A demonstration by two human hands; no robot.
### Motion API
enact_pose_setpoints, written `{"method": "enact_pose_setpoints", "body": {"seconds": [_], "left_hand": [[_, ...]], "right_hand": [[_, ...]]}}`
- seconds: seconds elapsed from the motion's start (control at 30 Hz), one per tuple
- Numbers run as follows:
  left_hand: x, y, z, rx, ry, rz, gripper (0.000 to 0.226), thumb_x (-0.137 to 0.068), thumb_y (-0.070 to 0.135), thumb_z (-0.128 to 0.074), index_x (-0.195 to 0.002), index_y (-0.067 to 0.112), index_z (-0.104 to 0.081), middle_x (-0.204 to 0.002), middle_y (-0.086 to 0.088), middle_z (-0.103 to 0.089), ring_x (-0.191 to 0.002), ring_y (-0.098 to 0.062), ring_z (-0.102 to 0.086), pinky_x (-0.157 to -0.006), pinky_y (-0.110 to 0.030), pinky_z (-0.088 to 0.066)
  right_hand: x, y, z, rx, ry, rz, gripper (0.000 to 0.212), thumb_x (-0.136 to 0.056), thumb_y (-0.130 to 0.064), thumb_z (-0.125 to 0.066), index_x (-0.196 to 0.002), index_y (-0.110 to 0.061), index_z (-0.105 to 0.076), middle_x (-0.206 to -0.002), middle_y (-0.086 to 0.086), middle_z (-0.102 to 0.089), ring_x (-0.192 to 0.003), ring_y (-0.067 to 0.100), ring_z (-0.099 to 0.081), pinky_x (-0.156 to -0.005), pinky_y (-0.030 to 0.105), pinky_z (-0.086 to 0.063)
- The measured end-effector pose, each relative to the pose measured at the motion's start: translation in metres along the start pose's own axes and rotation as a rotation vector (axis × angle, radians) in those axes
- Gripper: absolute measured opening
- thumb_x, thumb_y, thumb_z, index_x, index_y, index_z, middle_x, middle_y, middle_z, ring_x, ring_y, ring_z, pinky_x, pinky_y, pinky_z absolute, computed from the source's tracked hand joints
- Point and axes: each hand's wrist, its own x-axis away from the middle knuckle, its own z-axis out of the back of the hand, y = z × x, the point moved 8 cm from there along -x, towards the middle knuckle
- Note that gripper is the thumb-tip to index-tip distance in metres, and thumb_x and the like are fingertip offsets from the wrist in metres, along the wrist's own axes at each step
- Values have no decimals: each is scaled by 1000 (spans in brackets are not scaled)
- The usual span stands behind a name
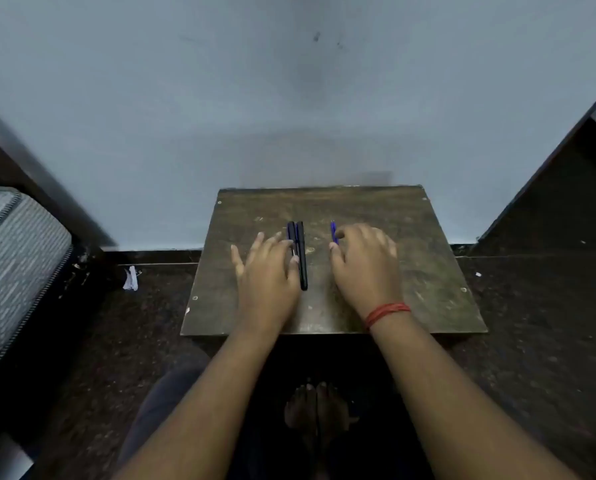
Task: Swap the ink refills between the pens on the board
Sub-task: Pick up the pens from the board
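A worn brown board (pixel 410 237) lies on the dark floor against a pale wall. Two dark pens (pixel 300 251) lie side by side near its middle, pointing away from me. My left hand (pixel 268 271) rests flat just left of them, fingers spread, with the thumb and forefinger touching the left pen. A blue pen (pixel 333 232) lies to the right of the pair. My right hand (pixel 365 261) covers its near part, fingers curled loosely over it; whether it grips the pen is hidden.
A grey patterned mattress (pixel 16 258) edge stands at the left and a dark cabinet (pixel 566 185) at the right. A scrap of white paper (pixel 131 278) lies on the floor left of the board. My bare feet (pixel 319 407) sit below the board.
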Motion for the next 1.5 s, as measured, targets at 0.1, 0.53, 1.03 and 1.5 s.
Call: {"method": "enact_pose_setpoints", "body": {"seconds": [0.1,0.53,1.03,1.5], "left_hand": [[-18,0,-9,-45,68,-72,16,-91,29,-60,-102,22,-69,-119,1,-65,-127,-25,-50,-120,-63,-7],[-31,-1,-43,-182,14,-31,23,-85,42,-63,-88,19,-62,-120,-3,-50,-123,-27,-43,-122,-58,-5],[-13,39,-37,333,-23,-76,10,-94,26,-61,-93,20,-53,-99,7,-54,-78,-7,-56,-65,-19,-42],[-14,23,-53,850,-255,228,21,-105,31,-43,-89,21,-53,-62,8,-53,-46,-5,-41,-48,-28,-32]], "right_hand": [[-18,14,-5,-153,110,-27,16,-94,-30,-53,-102,-22,-64,-109,-1,-65,-109,25,-54,-100,47,-41],[-39,37,5,-439,132,-110,8,-93,-30,-57,-98,-25,-63,-101,-13,-59,-110,16,-54,-97,41,-46],[-33,42,-29,-1027,-101,-393,12,-95,-25,-64,-90,-14,-67,-82,3,-69,-70,9,-65,-61,30,-52],[-25,18,-51,-1179,-302,-372,7,-92,-18,-69,-91,-11,-69,-80,8,-64,-70,21,-57,-69,43,-47]]}}
